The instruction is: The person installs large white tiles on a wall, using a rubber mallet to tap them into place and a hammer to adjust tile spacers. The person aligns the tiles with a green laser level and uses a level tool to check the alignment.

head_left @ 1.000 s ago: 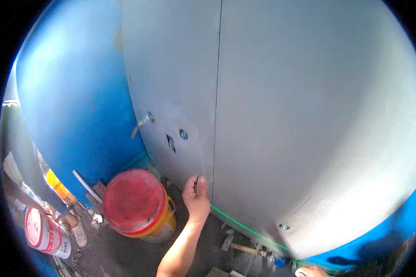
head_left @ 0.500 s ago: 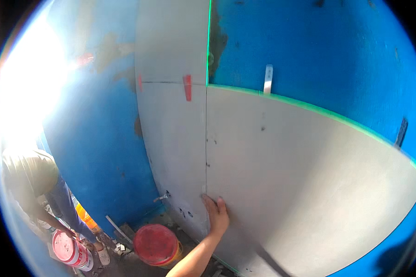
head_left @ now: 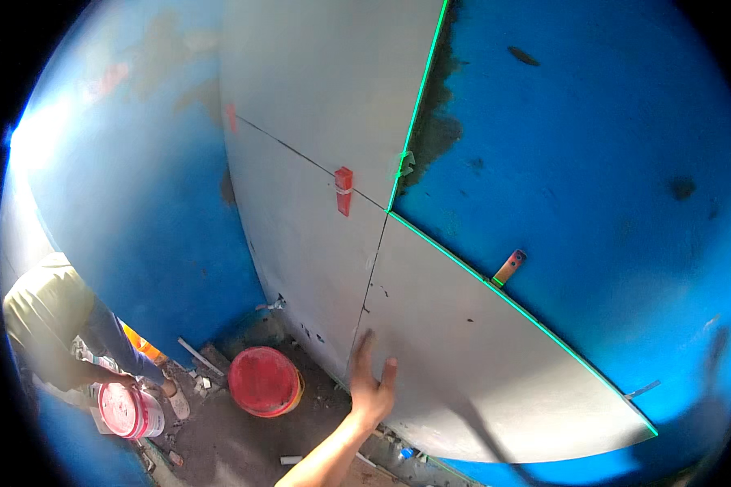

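Note:
My left hand [head_left: 371,391] is raised against the lower part of the large grey tiles, its fingers pointing up and apart from the thumb. It lies over the vertical joint between the lower left tile [head_left: 300,235] and the lower right tile [head_left: 479,365]. The hand grips nothing, and I cannot tell whether the fingertips touch the surface. A red wedge clip [head_left: 343,191] sits on the horizontal joint above. A metal clip [head_left: 509,267] stands at the top edge of the right tile. My right hand is out of the picture.
Blue wall [head_left: 609,162] surrounds the tiles. A red-lidded bucket [head_left: 264,380] stands on the floor left of my forearm. Farther left, a bent-over person [head_left: 53,316] has a hand at another bucket [head_left: 120,408]. Rubble [head_left: 199,381] and a pale strip [head_left: 201,357] lie near the wall.
The view has tilted and shifted, so the joints now run aslant. My left hand has moved slightly down, its index finger and thumb wider apart. The other person stays bent over the bucket.

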`<state>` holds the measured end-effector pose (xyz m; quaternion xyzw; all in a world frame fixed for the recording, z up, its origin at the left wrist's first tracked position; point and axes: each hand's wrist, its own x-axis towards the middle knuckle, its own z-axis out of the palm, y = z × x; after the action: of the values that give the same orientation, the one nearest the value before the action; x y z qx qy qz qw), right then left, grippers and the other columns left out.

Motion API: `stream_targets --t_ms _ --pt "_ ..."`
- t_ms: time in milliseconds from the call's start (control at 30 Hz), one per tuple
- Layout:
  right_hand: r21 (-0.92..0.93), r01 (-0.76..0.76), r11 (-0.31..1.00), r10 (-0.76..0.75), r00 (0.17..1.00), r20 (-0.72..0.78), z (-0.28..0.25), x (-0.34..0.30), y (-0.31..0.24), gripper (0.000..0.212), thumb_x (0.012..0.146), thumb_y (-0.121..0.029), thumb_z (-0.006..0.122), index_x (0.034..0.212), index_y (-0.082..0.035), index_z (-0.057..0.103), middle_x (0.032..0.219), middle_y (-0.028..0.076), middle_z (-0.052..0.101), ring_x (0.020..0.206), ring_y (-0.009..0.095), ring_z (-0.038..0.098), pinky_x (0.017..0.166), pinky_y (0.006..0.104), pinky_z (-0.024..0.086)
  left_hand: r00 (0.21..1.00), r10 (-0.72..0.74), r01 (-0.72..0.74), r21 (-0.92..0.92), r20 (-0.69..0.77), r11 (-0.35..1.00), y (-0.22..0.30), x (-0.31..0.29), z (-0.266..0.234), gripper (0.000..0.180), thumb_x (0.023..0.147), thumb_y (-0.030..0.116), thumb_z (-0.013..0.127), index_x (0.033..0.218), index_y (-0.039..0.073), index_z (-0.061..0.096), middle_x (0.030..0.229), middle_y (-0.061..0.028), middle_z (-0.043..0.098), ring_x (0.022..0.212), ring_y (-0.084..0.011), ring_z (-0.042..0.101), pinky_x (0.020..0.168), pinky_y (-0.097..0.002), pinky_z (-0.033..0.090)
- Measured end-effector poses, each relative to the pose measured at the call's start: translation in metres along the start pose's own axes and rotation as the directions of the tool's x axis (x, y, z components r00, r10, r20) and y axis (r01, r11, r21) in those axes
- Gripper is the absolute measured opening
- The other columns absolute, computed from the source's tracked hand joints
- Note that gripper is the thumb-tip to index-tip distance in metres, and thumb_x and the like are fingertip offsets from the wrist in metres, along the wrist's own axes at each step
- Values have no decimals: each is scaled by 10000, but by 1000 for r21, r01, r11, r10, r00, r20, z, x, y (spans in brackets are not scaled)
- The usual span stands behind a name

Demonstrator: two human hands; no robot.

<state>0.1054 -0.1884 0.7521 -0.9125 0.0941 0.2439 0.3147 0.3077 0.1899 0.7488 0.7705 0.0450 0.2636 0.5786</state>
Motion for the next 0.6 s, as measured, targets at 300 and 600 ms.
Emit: stream_targets --t_ms 300,600 --pt "-1 -211 977 210 970 124 10 -15 -9 322 953 -324 589 1110 -46 633 932 125 662 835 251 641 720 380 541 974 216 -218 -9 -69 976 137 140 -24 864 743 -50 541 1512 -48 146 1572 -294 102 1439 -471 202 1142 -504 271" --pt "19 -541 841 522 819 238 77 -103 68 360 954 -343 589 1135 -34 625 891 102 663 783 210 646 689 356 556 800 564 -458 -398 207 795 121 80 -19 840 705 -8 564 1462 -123 220 1547 -341 110 1449 -503 122 1167 -586 159"
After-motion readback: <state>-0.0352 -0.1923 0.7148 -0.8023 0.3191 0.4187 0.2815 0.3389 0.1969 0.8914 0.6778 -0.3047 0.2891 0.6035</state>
